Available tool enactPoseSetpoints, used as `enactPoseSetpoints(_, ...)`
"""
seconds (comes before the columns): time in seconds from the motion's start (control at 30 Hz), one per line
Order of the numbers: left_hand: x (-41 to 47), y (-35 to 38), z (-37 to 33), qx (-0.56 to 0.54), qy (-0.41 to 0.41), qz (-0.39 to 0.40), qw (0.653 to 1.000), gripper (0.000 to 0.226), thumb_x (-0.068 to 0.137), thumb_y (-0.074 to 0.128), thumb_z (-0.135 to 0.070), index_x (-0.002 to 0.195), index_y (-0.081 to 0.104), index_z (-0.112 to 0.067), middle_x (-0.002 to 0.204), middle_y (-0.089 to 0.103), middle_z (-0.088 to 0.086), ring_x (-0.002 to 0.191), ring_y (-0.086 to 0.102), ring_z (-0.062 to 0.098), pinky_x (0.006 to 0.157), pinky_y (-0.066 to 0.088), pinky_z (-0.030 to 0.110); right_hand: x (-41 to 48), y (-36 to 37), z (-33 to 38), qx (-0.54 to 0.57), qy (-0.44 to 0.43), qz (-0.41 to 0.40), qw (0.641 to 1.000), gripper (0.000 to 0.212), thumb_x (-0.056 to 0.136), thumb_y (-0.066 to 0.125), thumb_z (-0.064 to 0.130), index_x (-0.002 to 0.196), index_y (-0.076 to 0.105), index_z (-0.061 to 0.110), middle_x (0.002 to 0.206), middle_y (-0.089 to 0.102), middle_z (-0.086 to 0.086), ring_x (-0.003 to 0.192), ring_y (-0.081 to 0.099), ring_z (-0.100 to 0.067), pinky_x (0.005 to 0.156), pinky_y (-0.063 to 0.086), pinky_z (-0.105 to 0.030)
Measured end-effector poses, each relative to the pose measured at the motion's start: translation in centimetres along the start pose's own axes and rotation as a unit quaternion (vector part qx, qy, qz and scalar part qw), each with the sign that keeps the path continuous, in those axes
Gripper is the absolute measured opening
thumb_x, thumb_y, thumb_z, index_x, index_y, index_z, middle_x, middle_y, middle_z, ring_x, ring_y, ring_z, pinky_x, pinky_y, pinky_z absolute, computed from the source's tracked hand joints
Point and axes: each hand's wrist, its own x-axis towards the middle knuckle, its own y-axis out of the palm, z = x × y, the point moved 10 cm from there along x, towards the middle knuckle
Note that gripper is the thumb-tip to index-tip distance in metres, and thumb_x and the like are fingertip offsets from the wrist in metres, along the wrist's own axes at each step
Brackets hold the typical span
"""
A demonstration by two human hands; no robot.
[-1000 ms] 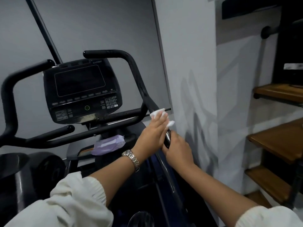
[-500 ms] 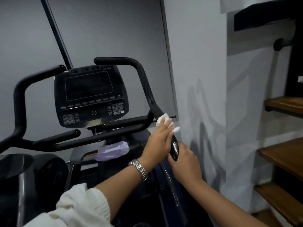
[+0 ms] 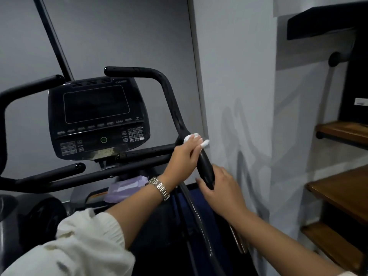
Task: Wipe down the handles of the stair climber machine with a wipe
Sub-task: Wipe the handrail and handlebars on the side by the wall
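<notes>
Left hand (image 3: 184, 158) clamped a white crumpled wipe (image 3: 194, 136) round the black rubber-coated tubular right handle (image 3: 171, 100). The fingers curled over the top and bits of wipe stuck out past the fingertips. Contact spot was just right of the lower right corner of the black flat-screen console (image 3: 95, 116), at the kink where the tube met the cross bar.

Right hand (image 3: 223, 190) gripped the same right handle further down, below and right of the console and nearer the person. Fingers wrapped the glossy lower grip section from the right side, so this hand looked like it was steadying the tube. The two hands were near each other, not touching, with a short bare stretch of tube between them.

Key relation: the right handle's long axis ran diagonally, from the horizontal top bar above the console's right edge down and right toward the person. The wipe sat about mid-run on that axis. The longer open stretch lay up-axis, above the left hand. Down-axis was blocked by the right hand, which would probably have to shift before a downstroke. The wiping stroke should follow the tube, not cross it.

The black tubular left handle (image 3: 12, 94) lay left of the console, untouched and well apart from both hands. The left hand was the nearer one to it, so that looked like the later step.

A purple soft wipe packet (image 3: 127, 186) lay on the ledge below the console.
</notes>
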Motion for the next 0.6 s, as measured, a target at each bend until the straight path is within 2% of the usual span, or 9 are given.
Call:
enactPoseSetpoints(0.03,-0.5,0.1,0.2,-0.020,0.022,0.017,0.999,0.030,0.100,0.045,-0.018,0.125,0.061,-0.012,0.119,0.052,-0.021,0.127,0.041,-0.006,0.108,0.028,0.011,1.2,-0.1,0.7,-0.006,-0.010,-0.003,1.000,0.031,0.087,0.051,0.052,0.099,0.051,0.024,0.085,0.054,0.007,0.073,0.056,-0.012,0.063,0.052,-0.034)
enactPoseSetpoints(0.07,-0.5,0.3,0.6,-0.040,0.031,0.036,0.998,0.032,0.099,0.046,-0.020,0.128,0.059,-0.015,0.128,0.050,-0.020,0.134,0.034,-0.004,0.112,0.024,0.014,2.4,-0.1,1.2,-0.014,-0.015,-0.005,1.000,0.030,0.088,0.050,0.051,0.097,0.052,0.023,0.085,0.055,0.007,0.073,0.056,-0.013,0.063,0.052,-0.034)
enactPoseSetpoints(0.13,0.4,0.6,2.1,-0.056,0.019,0.062,0.996,0.033,0.099,0.046,-0.023,0.130,0.058,-0.020,0.137,0.050,-0.012,0.136,0.032,-0.002,0.113,0.023,0.016,4.4,-0.3,2.0,-0.037,-0.016,-0.005,0.999,0.029,0.088,0.051,0.048,0.087,0.054,0.020,0.080,0.057,0.005,0.070,0.056,-0.016,0.060,0.049,-0.032)
enactPoseSetpoints(0.27,3.1,0.8,5.9,-0.074,-0.063,0.057,0.994,0.033,0.101,0.041,-0.024,0.130,0.057,-0.022,0.137,0.051,-0.008,0.136,0.034,0.003,0.109,0.024,0.012,5.6,-0.6,2.5,-0.045,-0.009,-0.019,0.999,0.035,0.088,0.053,0.047,0.066,0.043,0.023,0.061,0.049,0.007,0.056,0.050,-0.014,0.049,0.033,-0.026)
enactPoseSetpoints(0.37,4.3,1.1,8.3,-0.074,-0.105,0.044,0.991,0.035,0.102,0.037,-0.026,0.131,0.056,-0.020,0.139,0.052,0.000,0.133,0.041,0.009,0.092,0.025,-0.003,5.1,-0.8,2.5,-0.046,-0.011,-0.036,0.998,0.035,0.089,0.054,0.047,0.064,0.041,0.026,0.057,0.046,0.007,0.051,0.045,-0.008,0.046,0.028,-0.020)
enactPoseSetpoints(0.4,4.4,1.1,8.5,-0.088,-0.112,0.035,0.989,0.036,0.102,0.037,-0.026,0.131,0.056,-0.020,0.138,0.052,-0.001,0.132,0.041,0.009,0.092,0.024,-0.002,5.0,-0.9,2.6,-0.051,-0.015,-0.040,0.998,0.035,0.089,0.054,0.047,0.065,0.042,0.025,0.056,0.046,0.007,0.050,0.045,-0.008,0.046,0.027,-0.020)
enactPoseSetpoints(0.5,3.9,1.2,7.9,-0.149,-0.109,0.016,0.983,0.034,0.102,0.037,-0.024,0.129,0.058,-0.022,0.138,0.051,-0.007,0.135,0.028,-0.004,0.110,0.023,0.015,5.3,-0.7,2.5,-0.064,-0.012,-0.041,0.997,0.036,0.088,0.053,0.048,0.066,0.045,0.020,0.057,0.047,0.006,0.052,0.046,-0.011,0.046,0.027,-0.021)
enactPoseSetpoints(0.6,2.2,1.1,6.6,-0.176,-0.067,0.009,0.982,0.032,0.101,0.041,-0.024,0.127,0.059,-0.025,0.135,0.048,-0.015,0.135,0.027,-0.007,0.112,0.021,0.015,5.5,-0.5,2.3,-0.069,-0.008,-0.035,0.997,0.039,0.087,0.053,0.049,0.068,0.049,0.015,0.057,0.050,0.003,0.054,0.050,-0.017,0.047,0.033,-0.025)
